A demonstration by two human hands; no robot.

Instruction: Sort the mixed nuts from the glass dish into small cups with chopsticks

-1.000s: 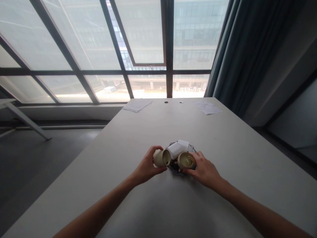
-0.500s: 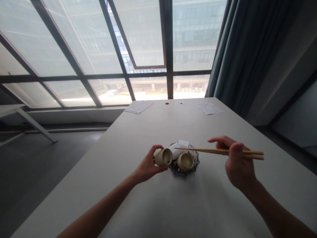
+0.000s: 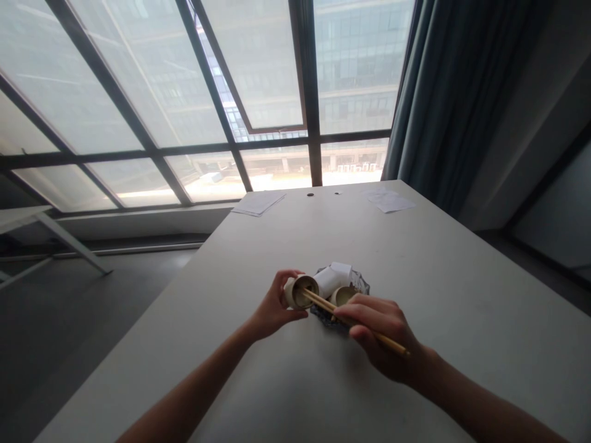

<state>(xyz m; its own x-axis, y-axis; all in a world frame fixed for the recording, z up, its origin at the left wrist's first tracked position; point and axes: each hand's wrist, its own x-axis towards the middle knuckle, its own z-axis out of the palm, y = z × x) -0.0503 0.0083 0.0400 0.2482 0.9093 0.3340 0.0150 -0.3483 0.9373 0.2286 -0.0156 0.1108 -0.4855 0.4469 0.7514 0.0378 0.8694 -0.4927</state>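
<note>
A small beige cup (image 3: 290, 293) is tipped on its side in my left hand (image 3: 271, 311), its mouth turned toward the right. My right hand (image 3: 390, 329) grips a pair of wooden chopsticks (image 3: 322, 301), and their tips reach into that cup. What lies at the bottom of the cup is too small to tell. Between the hands stands a dark glass dish (image 3: 363, 284) with a jagged rim. It holds a second beige cup (image 3: 342, 295), partly hidden behind my right fingers, and a white tube-like piece (image 3: 330, 279).
White sheets of paper (image 3: 259, 203) lie at the table's far left corner, and more papers (image 3: 390, 200) at the far right. The white table (image 3: 305, 240) reaches toward large windows. A blue-grey curtain (image 3: 429, 104) hangs on the right; another table (image 3: 21, 216) stands left.
My right hand has moved left and down, bringing the chopsticks from above the dish into the tilted cup. My left hand keeps the cup in nearly the same place.
</note>
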